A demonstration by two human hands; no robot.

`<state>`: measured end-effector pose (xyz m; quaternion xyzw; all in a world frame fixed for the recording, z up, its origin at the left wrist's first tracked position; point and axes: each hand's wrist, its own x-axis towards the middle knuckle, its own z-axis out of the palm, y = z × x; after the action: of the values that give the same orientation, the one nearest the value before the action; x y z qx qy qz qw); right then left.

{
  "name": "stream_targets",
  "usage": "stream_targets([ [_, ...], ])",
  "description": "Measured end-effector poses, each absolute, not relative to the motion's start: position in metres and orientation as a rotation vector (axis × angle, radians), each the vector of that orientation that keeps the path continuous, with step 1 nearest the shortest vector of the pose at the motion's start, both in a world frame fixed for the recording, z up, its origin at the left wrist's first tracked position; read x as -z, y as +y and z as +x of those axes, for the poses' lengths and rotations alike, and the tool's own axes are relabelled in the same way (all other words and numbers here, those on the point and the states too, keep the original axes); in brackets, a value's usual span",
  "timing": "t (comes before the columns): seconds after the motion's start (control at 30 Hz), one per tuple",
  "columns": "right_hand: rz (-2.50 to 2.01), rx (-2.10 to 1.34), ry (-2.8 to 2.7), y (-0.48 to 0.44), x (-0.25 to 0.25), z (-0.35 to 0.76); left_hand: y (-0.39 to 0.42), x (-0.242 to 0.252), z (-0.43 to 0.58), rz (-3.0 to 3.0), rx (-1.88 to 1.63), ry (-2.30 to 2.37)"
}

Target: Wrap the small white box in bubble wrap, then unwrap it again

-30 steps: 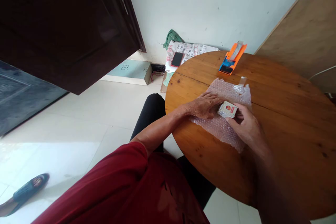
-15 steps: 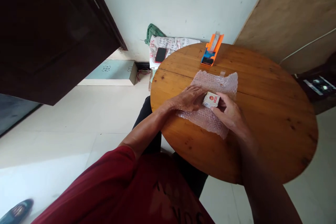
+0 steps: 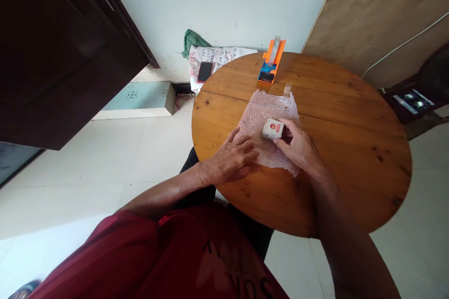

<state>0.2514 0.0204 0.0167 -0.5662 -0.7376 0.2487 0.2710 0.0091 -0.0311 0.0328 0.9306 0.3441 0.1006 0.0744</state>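
A small white box (image 3: 272, 129) with a red mark sits on a sheet of pinkish bubble wrap (image 3: 255, 112) on the round wooden table. The thumb and fingers of my right hand (image 3: 298, 145) grip the box at its right end. My left hand (image 3: 234, 158) lies palm down over the lower left edge of the wrap, fingers apart, holding nothing. A short piece of clear tape (image 3: 287, 89) sticks out at the wrap's top right corner.
An orange and blue tape dispenser (image 3: 271, 61) stands near the far edge of the round wooden table (image 3: 354, 149). Beyond the left edge, a dark phone (image 3: 205, 72) lies on a printed white sack (image 3: 229, 55). A dark door (image 3: 63, 37) is at the left.
My left hand has drawn back from beside the box toward the near left edge of the wrap, its fingers spreading. My right hand still grips the box. The whole view has shifted a little.
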Motion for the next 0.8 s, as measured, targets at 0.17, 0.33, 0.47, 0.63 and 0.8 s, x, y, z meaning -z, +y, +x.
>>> stream_targets([
  [0.17,-1.528,-0.7,-1.966,0.021,-0.013,0.253,-0.027,-0.023,0.017,2.899,-0.318,1.081],
  [0.33,-1.501,-0.667,-1.981,0.021,-0.014,0.254,-0.025,-0.015,0.022,2.939,-0.42,1.09],
  [0.47,-1.488,-0.68,-2.001,0.022,-0.015,0.253,-0.023,-0.014,0.024,2.896,-0.509,1.09],
  [0.63,-1.46,-0.714,-2.014,0.023,-0.015,0.255,-0.012,-0.022,0.028,2.906,-0.525,1.118],
  [0.8,-1.467,-0.767,-2.008,0.023,-0.02,0.258,0.006,-0.027,0.032,2.884,-0.578,1.127],
])
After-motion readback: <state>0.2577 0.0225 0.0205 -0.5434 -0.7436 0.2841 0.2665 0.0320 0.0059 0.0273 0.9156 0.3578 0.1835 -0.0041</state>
